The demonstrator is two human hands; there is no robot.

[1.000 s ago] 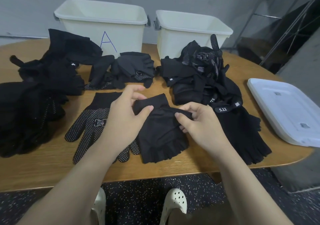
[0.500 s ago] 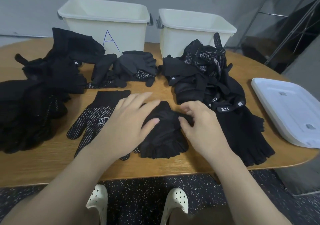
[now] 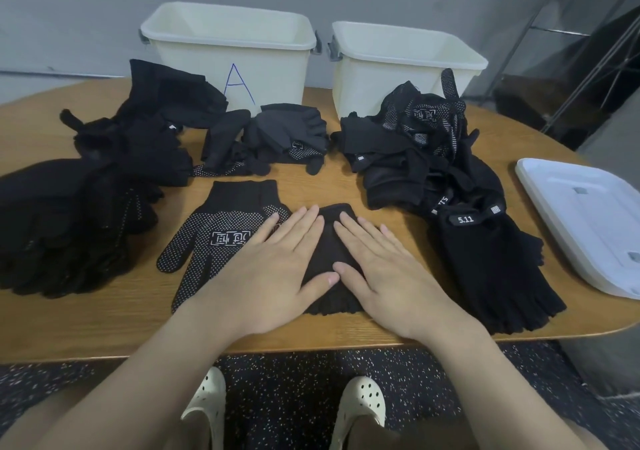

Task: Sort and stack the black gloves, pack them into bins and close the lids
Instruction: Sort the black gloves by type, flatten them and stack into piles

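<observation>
1. The table (image 3: pixel 104 318) is wood with a visible grain, matt.
2. The bins (image 3: pixel 270 68) and lid (image 3: pixel 581 221) are smooth, pale plastic.
3. The gloves (image 3: pixel 485 269) look like matt knit cloth; the dotted glove (image 3: pixel 221 241) carries small, possibly rubber dots.

Glove piles (image 3: pixel 426 158) before open bins (image 3: pixel 398 68)

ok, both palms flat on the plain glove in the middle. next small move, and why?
Probably lift both hands off and reach for another loose glove. The left hand and right hand lie open on the plain glove, which looks smoothed flat on the table. Untidy heaps remain, such as the heap by the unmarked bin, and both bins look empty.
</observation>
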